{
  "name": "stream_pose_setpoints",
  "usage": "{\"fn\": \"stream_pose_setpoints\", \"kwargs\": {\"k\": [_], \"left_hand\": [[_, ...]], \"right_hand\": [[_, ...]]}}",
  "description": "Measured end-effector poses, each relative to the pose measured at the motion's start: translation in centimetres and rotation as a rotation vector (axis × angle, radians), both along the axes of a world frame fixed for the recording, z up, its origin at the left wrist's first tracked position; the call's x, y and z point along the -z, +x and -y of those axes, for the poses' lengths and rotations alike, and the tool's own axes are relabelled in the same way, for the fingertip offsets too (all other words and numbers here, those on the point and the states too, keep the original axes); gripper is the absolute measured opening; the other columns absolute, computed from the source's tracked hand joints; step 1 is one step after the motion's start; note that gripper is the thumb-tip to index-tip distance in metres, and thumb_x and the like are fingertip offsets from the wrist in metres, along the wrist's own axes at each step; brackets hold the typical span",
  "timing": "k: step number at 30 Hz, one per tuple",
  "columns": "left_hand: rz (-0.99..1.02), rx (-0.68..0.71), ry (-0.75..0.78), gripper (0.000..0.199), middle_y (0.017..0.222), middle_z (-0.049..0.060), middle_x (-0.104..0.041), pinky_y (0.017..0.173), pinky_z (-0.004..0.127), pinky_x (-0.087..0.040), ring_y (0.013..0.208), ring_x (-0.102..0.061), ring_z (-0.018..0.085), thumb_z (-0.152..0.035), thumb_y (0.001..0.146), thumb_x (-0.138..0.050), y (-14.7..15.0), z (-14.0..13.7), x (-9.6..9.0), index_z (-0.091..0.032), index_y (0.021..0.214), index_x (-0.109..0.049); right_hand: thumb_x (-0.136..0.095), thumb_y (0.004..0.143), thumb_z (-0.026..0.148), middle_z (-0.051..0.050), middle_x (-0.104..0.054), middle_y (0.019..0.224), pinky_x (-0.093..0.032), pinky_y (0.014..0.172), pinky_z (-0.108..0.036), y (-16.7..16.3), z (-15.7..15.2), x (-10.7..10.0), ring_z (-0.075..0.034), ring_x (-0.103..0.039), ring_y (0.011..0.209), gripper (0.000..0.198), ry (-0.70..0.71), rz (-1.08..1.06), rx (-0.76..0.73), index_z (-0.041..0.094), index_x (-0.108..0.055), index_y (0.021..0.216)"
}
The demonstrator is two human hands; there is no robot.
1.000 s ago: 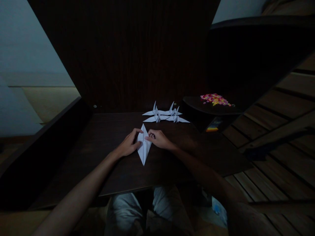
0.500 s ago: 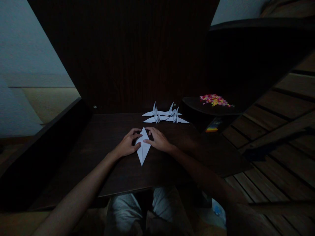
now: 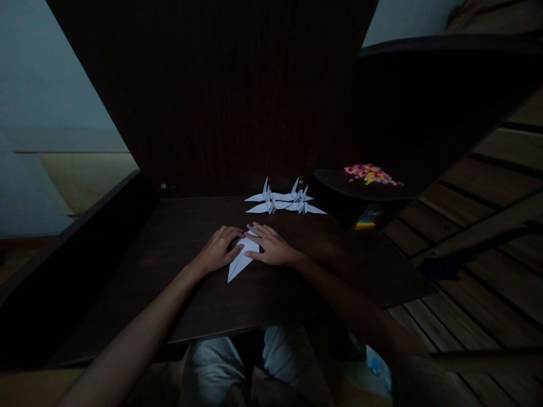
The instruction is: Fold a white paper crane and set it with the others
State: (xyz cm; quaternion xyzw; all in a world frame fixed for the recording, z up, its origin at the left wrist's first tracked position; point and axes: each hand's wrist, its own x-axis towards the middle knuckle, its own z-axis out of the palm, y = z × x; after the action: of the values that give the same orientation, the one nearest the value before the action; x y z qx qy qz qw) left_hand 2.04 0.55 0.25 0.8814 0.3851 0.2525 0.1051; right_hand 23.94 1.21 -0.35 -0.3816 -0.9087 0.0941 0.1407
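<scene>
Both hands, left hand (image 3: pixel 216 252) and right hand (image 3: pixel 271 249), press spread fingers flat on the folded white paper (image 3: pixel 240 257) at the frame's centre, where a crisp crease likely needs firm, even pressure along the edge.

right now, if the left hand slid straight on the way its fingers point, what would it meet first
The left hand points up and right, so it would likely meet the right hand pressing the folded white paper; the depth is unclear.

Four finished white paper cranes (image 3: pixel 285 202) cluster at the far edge of a dark wooden table (image 3: pixel 178 237). A pile of colourful confetti-like bits (image 3: pixel 369 173) sits on a dark round tray (image 3: pixel 339 183) to the right.
</scene>
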Motion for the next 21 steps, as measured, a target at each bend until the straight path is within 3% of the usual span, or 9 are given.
{"fn": "stream_pose_setpoints", "kwargs": {"k": [3,6,10,14,18,21], "left_hand": [[-0.046,-0.011,0.034,0.030,0.116,0.010,-0.063,0.096,0.044,-0.043,0.109,-0.054,0.025,-0.037,0.092,-0.048,-0.2,0.1,-0.2,-0.020,0.106,-0.069],[-0.102,-0.008,0.018,0.034,0.115,0.010,-0.063,0.094,0.046,-0.043,0.108,-0.053,0.027,-0.043,0.090,-0.051,-0.4,0.2,-0.5,-0.022,0.110,-0.070],[-0.104,-0.057,-0.016,0.042,0.116,0.010,-0.064,0.093,0.047,-0.042,0.108,-0.053,0.028,-0.046,0.088,-0.054,-0.6,0.1,-0.5,-0.023,0.121,-0.064],[-0.083,-0.111,-0.032,0.039,0.116,0.011,-0.064,0.094,0.048,-0.041,0.108,-0.054,0.028,-0.041,0.090,-0.052,-0.6,-0.2,-0.2,-0.021,0.122,-0.063],[-0.069,-0.056,-0.038,0.029,0.115,0.010,-0.065,0.093,0.047,-0.042,0.106,-0.055,0.027,-0.034,0.091,-0.049,-0.5,-0.4,0.1,-0.023,0.106,-0.071],[-0.062,-0.062,-0.033,0.028,0.114,0.010,-0.065,0.093,0.047,-0.042,0.105,-0.055,0.027,-0.033,0.091,-0.049,-0.3,-0.4,0.1,-0.022,0.102,-0.073]], "right_hand": [[-0.046,0.094,0.046,-0.011,-0.048,0.143,-0.026,0.109,-0.048,-0.1,0.1,0.1,-0.027,-0.039,0.133,0.046,0.073,-0.021,0.046,0.022,-0.056,0.132],[-0.048,0.095,0.040,-0.011,-0.061,0.127,-0.034,0.097,-0.046,0.0,0.0,-0.3,-0.027,-0.050,0.116,0.034,0.138,-0.042,0.109,0.023,-0.067,0.117],[-0.055,0.092,0.039,-0.011,-0.065,0.103,-0.036,0.086,-0.042,0.3,0.0,-0.9,-0.025,-0.051,0.099,0.028,0.159,-0.065,0.146,0.018,-0.072,0.098],[-0.062,0.087,0.038,-0.009,-0.064,0.094,-0.037,0.083,-0.039,0.2,0.0,-1.1,-0.023,-0.050,0.094,0.023,0.116,-0.091,0.171,0.017,-0.069,0.084],[-0.068,0.081,0.030,-0.007,-0.065,0.103,-0.038,0.089,-0.041,-0.4,0.0,-0.8,-0.024,-0.051,0.103,0.015,0.033,-0.185,0.194,0.017,-0.067,0.089],[-0.064,0.083,0.023,-0.008,-0.065,0.114,-0.037,0.095,-0.043,-0.9,-0.2,-0.3,-0.024,-0.051,0.111,0.024,-0.005,-0.243,0.158,0.018,-0.065,0.106]]}}
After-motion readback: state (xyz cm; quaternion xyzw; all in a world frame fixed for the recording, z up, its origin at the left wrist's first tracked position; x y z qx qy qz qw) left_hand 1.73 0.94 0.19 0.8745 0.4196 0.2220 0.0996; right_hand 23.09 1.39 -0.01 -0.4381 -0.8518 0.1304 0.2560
